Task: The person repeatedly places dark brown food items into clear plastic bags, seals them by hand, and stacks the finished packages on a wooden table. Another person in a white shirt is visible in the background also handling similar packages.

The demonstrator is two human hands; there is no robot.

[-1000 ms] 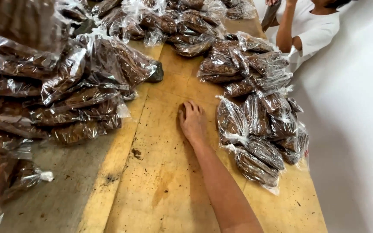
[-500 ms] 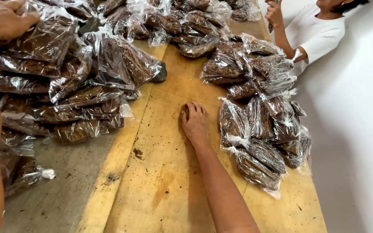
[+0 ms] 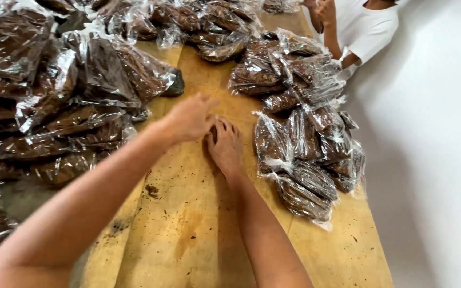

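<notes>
Hands meet mid-frame on the wooden table (image 3: 188, 234): right hand (image 3: 225, 146) flat, palm down, empty; left hand (image 3: 190, 117) loosely curled just above its fingers, gripping nothing. Clear packets (image 3: 294, 154) lie just right.

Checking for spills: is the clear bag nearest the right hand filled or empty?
Filled. The clear bag beside the right hand bulges with dark brown material; whether its top is sealed, cannot tell.
</notes>
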